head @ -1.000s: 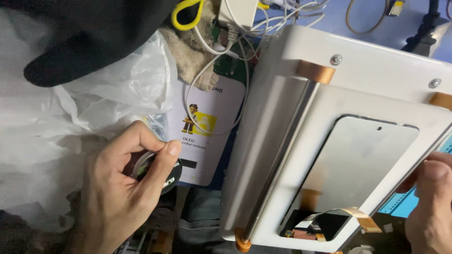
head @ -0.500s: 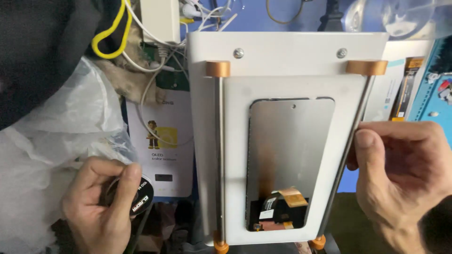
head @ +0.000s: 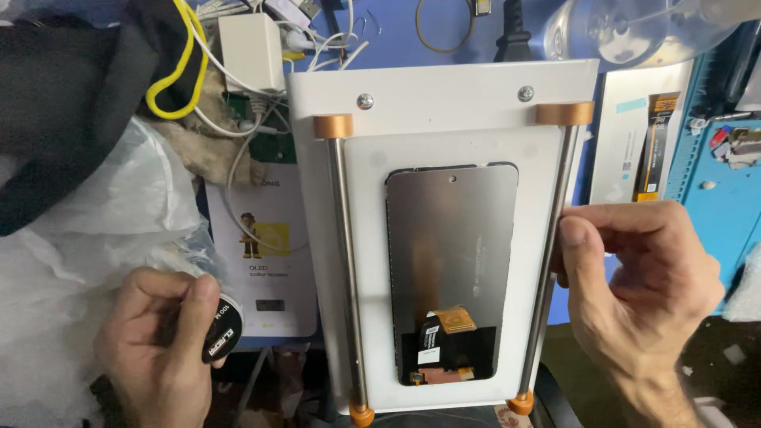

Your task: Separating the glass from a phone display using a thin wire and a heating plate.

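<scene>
A white metal fixture plate with two steel rods and orange end caps lies in the middle. A phone screen panel lies face down on it, its orange flex cable at the bottom. My right hand grips the fixture's right edge at the right rod. My left hand at lower left holds a small round black spool between thumb and fingers, to the left of the fixture.
A white plastic bag and dark cloth fill the left. A white card box lies under cables and a white charger. Another screen panel and a blue mat are at right.
The fixture has swung from tilted to upright and square in view. My right hand has closed on its right edge. My left hand still holds the spool, little moved.
</scene>
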